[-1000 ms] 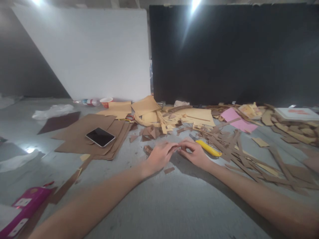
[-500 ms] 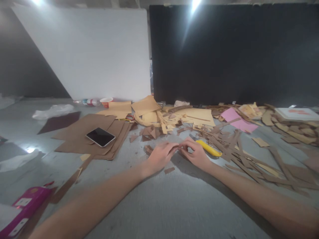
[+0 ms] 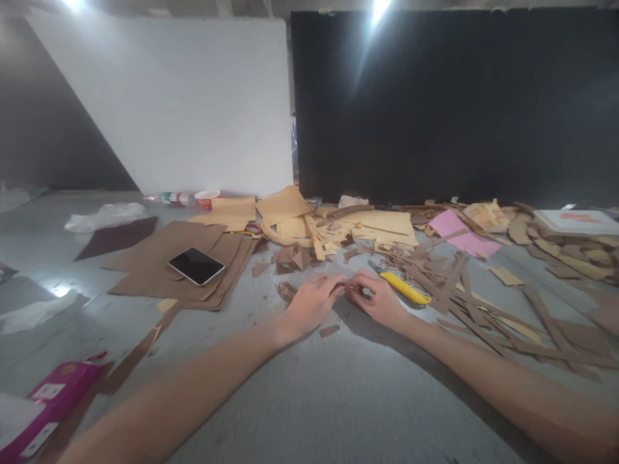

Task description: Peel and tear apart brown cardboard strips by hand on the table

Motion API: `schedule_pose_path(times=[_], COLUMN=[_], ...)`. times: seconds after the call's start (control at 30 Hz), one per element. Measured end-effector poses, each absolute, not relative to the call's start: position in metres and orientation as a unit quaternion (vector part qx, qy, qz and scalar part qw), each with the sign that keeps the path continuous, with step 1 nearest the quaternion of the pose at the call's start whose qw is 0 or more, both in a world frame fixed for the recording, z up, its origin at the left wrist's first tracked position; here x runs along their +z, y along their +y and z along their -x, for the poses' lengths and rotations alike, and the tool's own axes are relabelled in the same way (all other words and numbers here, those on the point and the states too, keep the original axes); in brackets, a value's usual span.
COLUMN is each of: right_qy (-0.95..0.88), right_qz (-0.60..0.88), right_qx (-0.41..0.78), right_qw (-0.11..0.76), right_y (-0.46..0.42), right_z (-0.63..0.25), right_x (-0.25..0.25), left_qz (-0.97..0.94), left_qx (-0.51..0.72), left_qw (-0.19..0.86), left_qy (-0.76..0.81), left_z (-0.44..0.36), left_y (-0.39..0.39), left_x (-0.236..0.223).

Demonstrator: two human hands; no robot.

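Near the middle of the table, the fingertips of both hands meet over a small brown paper piece (image 3: 343, 284), mostly hidden by the fingers. My left hand (image 3: 314, 299) pinches it from the left, its fingers bent together. From the other side my right hand (image 3: 374, 298) pinches it, thumb and forefinger making a ring. Just right of that hand lies a yellow utility knife (image 3: 405, 287), its grey tip pointing away to the left. A small brown scrap (image 3: 329, 330) is on the table below the fingers. A crumpled brown piece (image 3: 287, 292) touches or lies close beside my left hand.
To the left, a smartphone (image 3: 196, 266) rests on stacked brown sheets (image 3: 145, 267). A magenta power strip (image 3: 65, 386) sits at the lower left. Brown strips (image 3: 474, 303) spread over the right side. Behind are tan sheets (image 3: 387, 225), a pink sheet (image 3: 461, 233) and a paper cup (image 3: 207, 198).
My right fingers have shifted slightly around the small brown paper piece, and the ring they form looks smaller. Both hands stay in nearly the same place.
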State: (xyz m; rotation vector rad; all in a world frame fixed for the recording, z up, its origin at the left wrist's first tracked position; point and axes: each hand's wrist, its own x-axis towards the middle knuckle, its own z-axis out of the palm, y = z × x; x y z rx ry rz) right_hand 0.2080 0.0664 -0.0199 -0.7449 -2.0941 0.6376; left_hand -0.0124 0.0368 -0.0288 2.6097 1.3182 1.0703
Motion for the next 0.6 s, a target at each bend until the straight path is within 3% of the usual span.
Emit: schedule_pose_path(times=[0.3, 0.47, 0.6], right_qy=[-0.806, -0.812, -0.813], right_qz=[0.334, 0.329, 0.331], right_qx=[0.253, 0.253, 0.252], right_qw=[0.418, 0.41, 0.407], right_y=[0.069, 0.066, 0.064], right_z=[-0.208, -0.208, -0.207], right_x=[-0.023, -0.019, -0.018], left_qz=[-0.779, -0.76, -0.71], left_qx=[0.32, 0.23, 0.184], left_qw=[-0.052, -0.164, -0.157], left_qy=[0.536, 0.586, 0.662], left_z=[0.013, 0.028, 0.04], left_y=[0.04, 0.049, 0.059], left_x=[-0.025, -0.017, -0.022])
